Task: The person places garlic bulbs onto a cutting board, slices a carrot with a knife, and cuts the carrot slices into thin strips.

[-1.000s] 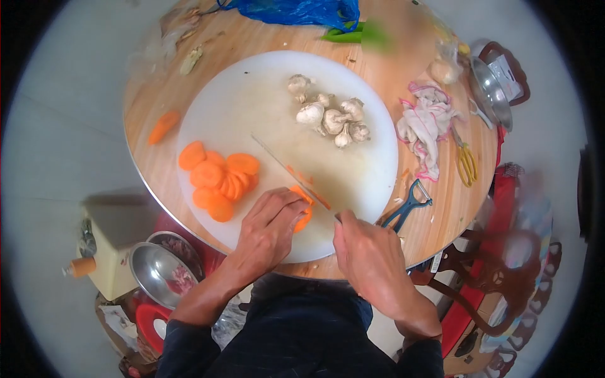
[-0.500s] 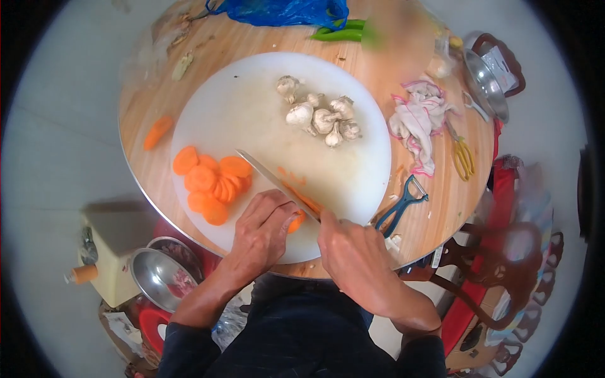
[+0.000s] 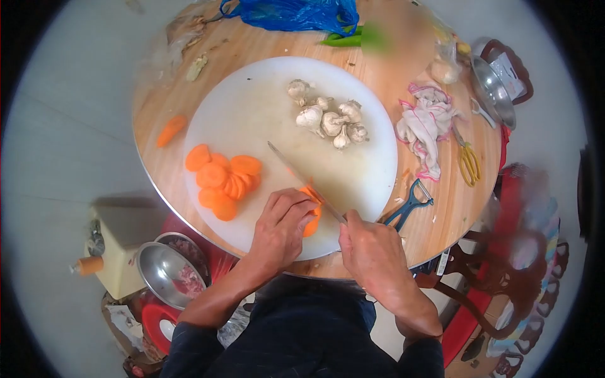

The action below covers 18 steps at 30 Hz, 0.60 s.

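Note:
My right hand (image 3: 373,242) is wrapped round the handle of a kitchen knife (image 3: 301,177), whose blade slants up and left over the white round cutting board (image 3: 252,82). Beside the blade, the bent fingers of my left hand (image 3: 282,222) press on a piece of carrot (image 3: 311,225). Thin orange cut bits lie along the blade. A pile of carrot slices (image 3: 224,179) rests on the board to the left. Several garlic bulbs (image 3: 332,122) sit together at the board's upper right.
Right of the board lie a blue peeler (image 3: 411,203), a pink-edged cloth (image 3: 428,123) and yellow-handled scissors (image 3: 468,165). A carrot piece (image 3: 171,130) is on the table's left. A blue plastic bag (image 3: 296,14) and green peppers (image 3: 343,40) are at the back. Metal bowls (image 3: 165,277) stand below, left.
The view has shifted a little, so the board and table appear farther right. The knife blade has moved to the right of my left fingers, showing more of the carrot piece.

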Motion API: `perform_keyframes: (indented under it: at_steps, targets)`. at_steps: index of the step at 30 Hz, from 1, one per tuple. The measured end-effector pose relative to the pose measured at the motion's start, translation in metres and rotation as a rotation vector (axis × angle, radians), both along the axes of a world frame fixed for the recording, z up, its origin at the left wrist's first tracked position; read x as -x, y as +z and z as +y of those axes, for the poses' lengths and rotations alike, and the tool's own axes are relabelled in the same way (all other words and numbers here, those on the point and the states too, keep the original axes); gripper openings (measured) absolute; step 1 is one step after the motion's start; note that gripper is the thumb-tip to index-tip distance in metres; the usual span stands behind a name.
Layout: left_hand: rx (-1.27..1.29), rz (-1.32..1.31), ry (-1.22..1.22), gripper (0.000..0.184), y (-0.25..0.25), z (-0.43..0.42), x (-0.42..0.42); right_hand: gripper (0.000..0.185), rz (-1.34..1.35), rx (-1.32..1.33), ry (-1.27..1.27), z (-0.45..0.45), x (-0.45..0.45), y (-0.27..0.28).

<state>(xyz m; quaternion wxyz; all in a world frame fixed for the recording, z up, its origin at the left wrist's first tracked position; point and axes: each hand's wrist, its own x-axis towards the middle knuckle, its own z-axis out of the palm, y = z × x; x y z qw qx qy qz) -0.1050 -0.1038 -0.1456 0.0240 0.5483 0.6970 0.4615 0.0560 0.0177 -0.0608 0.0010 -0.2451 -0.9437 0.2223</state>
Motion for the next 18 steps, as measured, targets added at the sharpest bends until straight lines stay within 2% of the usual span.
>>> perform_keyframes:
  at_steps: [3, 5, 9, 11, 18]
  targets:
    - [0.031, 0.000, -0.014, 0.028, -0.002, 0.001, 0.002, 0.009, 0.007, 0.010, -0.015, 0.002, -0.005, 0.001]
    - [0.013, -0.090, -0.020, 0.030, -0.004, 0.000, 0.005, 0.010, -0.001, 0.013, -0.017, 0.004, -0.007, 0.000]
    - [0.023, -0.145, 0.009, 0.038, 0.018, -0.002, 0.002, 0.010, 0.006, 0.021, -0.003, 0.005, -0.009, -0.003]
    - [0.070, 0.089, -0.025, 0.045, 0.018, -0.003, 0.004, 0.010, 0.013, 0.030, -0.001, 0.006, -0.010, -0.001]
    - [0.046, 0.102, -0.068, 0.040, 0.006, -0.003, 0.006, 0.010, 0.026, -0.023, -0.021, 0.011, -0.014, 0.003]
